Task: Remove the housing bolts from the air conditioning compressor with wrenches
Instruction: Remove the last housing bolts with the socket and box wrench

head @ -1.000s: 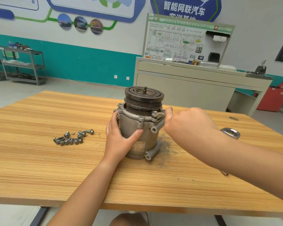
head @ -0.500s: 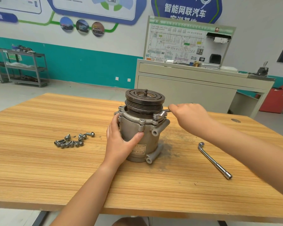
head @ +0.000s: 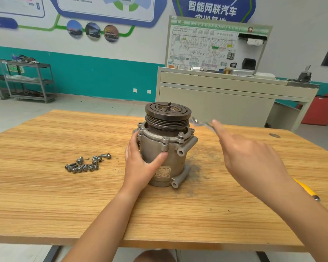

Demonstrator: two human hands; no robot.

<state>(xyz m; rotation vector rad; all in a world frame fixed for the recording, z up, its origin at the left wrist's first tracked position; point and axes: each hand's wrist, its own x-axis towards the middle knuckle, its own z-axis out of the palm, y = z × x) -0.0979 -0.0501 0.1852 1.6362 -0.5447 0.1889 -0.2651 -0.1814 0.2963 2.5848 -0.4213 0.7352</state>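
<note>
Far left, by the wall: grey metal shelf cart stands on the floor, well apart from the table.
Table: wood-grain top; the work items rest on it.
Loose bolts: cluster of flanged bolts lies on the table, left of the compressor and clear of it, heads pointing various ways.
Left hand: left hand grasps the left side of the compressor housing. The thumb lies across the front with its tip just under a flange lug. The fingers curl round the far left side.
Compressor: compressor stands upright at mid-table, pulley end up. A label sits on the lower front and two tube ports stick out on the right.
Pulley: dark grooved pulley on top, threaded shaft stub at its centre.
Flange bolt: one bolt head is seated in the flange at front right.
Grime: dark smudge on the table just right of the compressor base.
Wrench: wrench is motion-blurred, in the air just right of the pulley. Contact with the compressor cannot be told.
Right hand: right hand holds the wrench, back of the hand up, index finger stretched along the shank. The other fingers are hidden.
Yellow-handled tool: yellow-handled tool lies on the table, partly hidden behind the right forearm.
Behind the table, right: beige training bench with a wiring-diagram board.
</note>
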